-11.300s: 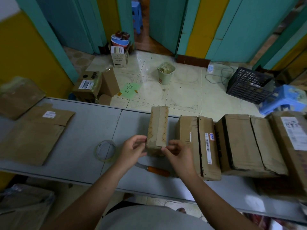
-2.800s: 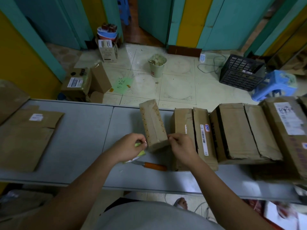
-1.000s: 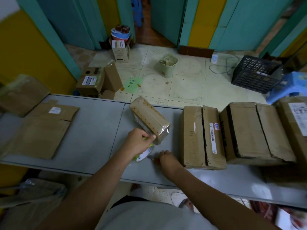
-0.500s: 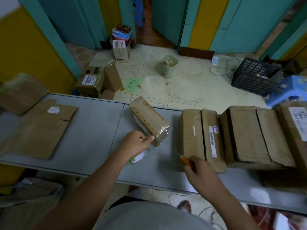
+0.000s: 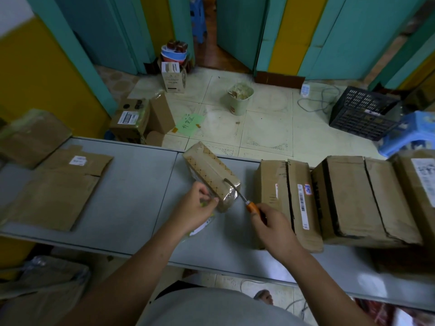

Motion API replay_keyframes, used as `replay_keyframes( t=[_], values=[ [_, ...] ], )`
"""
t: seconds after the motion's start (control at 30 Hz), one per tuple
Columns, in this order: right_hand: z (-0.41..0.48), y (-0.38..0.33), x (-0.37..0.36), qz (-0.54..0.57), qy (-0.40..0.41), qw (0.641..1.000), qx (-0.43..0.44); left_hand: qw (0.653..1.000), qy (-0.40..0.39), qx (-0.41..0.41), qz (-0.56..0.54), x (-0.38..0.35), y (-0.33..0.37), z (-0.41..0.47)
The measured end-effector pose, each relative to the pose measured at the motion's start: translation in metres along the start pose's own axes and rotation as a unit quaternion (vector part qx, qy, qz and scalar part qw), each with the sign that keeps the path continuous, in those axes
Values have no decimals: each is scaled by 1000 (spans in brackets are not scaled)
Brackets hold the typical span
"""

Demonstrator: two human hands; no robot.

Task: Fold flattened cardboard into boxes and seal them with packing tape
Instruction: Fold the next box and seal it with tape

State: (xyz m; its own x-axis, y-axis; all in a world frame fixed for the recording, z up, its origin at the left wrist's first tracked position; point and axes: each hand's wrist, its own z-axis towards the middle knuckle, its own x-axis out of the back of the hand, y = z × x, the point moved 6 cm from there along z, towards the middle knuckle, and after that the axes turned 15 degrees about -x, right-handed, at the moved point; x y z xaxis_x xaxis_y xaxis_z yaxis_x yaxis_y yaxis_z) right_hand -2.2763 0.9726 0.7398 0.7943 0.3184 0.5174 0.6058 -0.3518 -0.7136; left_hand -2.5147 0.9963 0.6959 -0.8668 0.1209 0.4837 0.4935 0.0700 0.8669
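Observation:
A small taped cardboard box [image 5: 207, 168] lies at an angle on the grey table [image 5: 131, 184]. My left hand [image 5: 195, 209] grips the clear tape roll [image 5: 202, 225] at the box's near end, its fingers pinching tape against the box. My right hand [image 5: 270, 225] holds an orange-handled knife [image 5: 244, 201]. The blade lies against the shiny taped near corner of the box.
Folded cardboard boxes [image 5: 289, 201] [image 5: 360, 198] stand in a row at the right. Flattened cardboard [image 5: 54, 191] lies at the table's left. On the floor beyond are an open box [image 5: 134, 118], a bin [image 5: 240, 97], a black crate [image 5: 362, 112] and a blue stool [image 5: 412, 130].
My right hand picked the knife up off the table and brought its blade to the box's taped end. My left hand stayed on the tape roll beside the box.

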Motion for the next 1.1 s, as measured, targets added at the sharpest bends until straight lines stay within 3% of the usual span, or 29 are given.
replay_keyframes(
  t=[0.17, 0.27, 0.47, 0.63, 1.1],
  values=[
    [5, 5, 7, 1, 14, 1000, -16, 997, -11, -28, -76, -4, 2, -4],
    [4, 3, 8, 3, 6, 1000, -12, 994, -68, -26, -79, -10, 6, -4],
    [-11, -11, 14, 17, 16, 999, 39, 993, -84, -21, -80, -11, 14, 4],
    [-22, -22, -3, -55, -32, 997, 54, 992, -77, -25, -92, -10, 19, 9],
    [11, -51, -17, -183, -49, 982, -23, 992, -86, -15, -89, -7, 25, 6]
  ],
)
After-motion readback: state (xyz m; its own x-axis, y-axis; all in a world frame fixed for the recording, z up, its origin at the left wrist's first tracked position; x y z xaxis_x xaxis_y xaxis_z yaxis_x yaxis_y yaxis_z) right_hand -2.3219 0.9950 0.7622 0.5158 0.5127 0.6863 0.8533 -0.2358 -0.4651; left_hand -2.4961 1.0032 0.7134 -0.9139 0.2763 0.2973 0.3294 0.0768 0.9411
